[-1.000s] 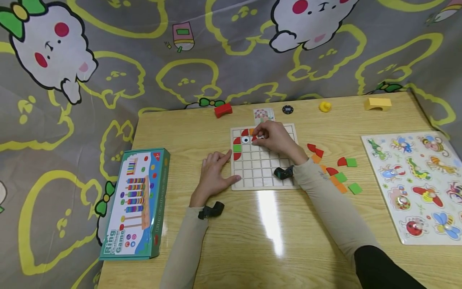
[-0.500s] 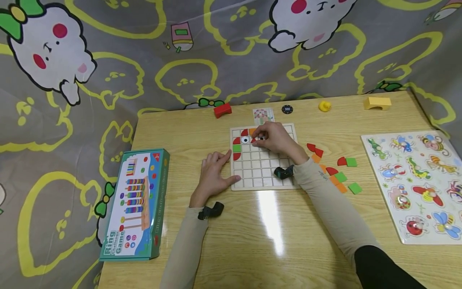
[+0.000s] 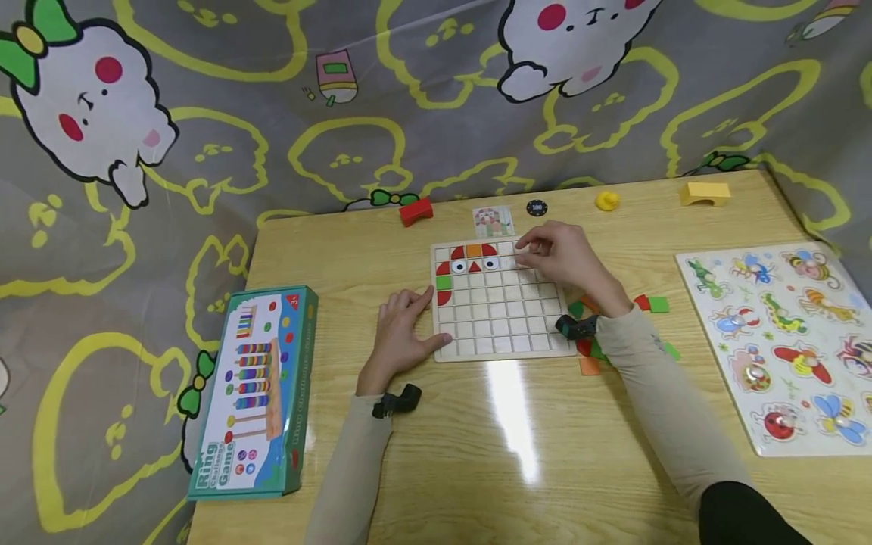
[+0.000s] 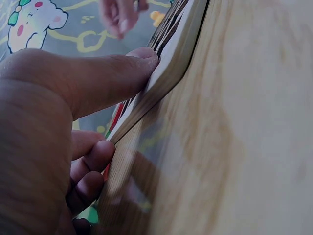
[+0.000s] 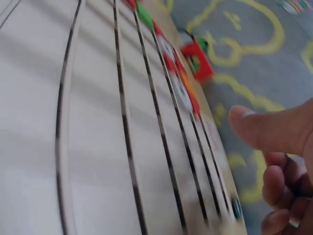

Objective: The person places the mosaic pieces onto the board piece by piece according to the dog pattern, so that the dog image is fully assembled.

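A white grid board [image 3: 502, 327] lies on the table with coloured tiles in its upper left cells. Its top row holds an orange tile [image 3: 473, 250] between two red rounded ones. Below, a red triangle tile [image 3: 474, 267] sits between two eye tiles [image 3: 490, 263]. A green tile [image 3: 443, 281] lies in the left column between red rounded tiles. My left hand [image 3: 402, 333] touches the board's left edge with thumb and forefinger. Over the board's upper right hovers my right hand [image 3: 562, 253], its fingers loosely bent; the right wrist view shows nothing between thumb and fingers.
Loose tiles [image 3: 590, 366] lie right of the board, partly hidden by my right arm. Behind it are a picture card [image 3: 493, 221], a black chip [image 3: 537, 208], a red block [image 3: 416, 213], a yellow duck [image 3: 607, 200] and an arched block [image 3: 705, 194]. An insect puzzle [image 3: 783, 356] and game box [image 3: 252, 390] flank it.
My right hand has moved right, away from the eye tiles, and let go of the red triangle tile, which now lies between them. My left hand stays at the board's edge.
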